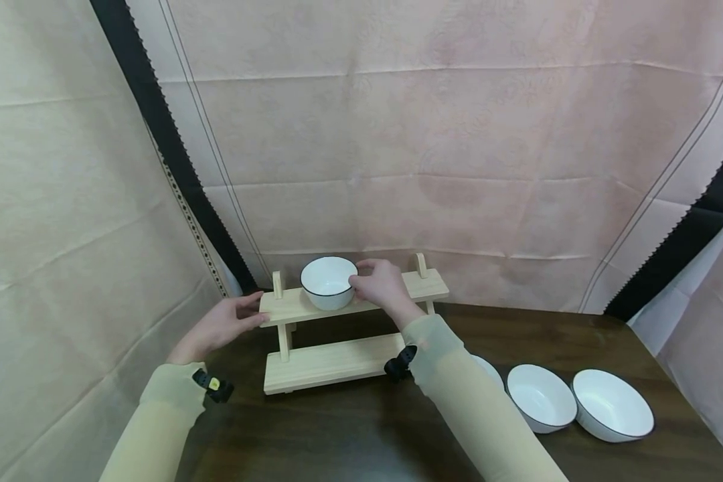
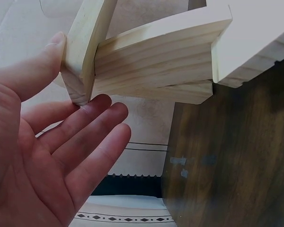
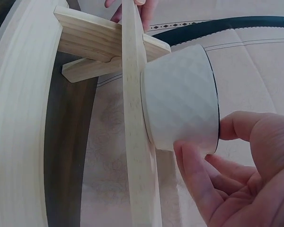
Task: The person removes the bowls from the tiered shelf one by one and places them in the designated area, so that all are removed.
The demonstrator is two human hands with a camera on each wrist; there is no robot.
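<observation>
A white bowl with a dark rim sits on the upper board of a two-tier wooden rack, left of its middle. My right hand holds the bowl by its right side. In the right wrist view, the thumb is at the rim and a finger lies along the dimpled outer wall of the bowl. My left hand pinches the left end of the upper board, thumb on one face and index finger at its edge. The other left fingers stretch out loosely beneath.
Two more white bowls stand side by side at the right of the dark wooden table. A third bowl is partly hidden behind my right sleeve. Pale fabric hangs close behind the rack.
</observation>
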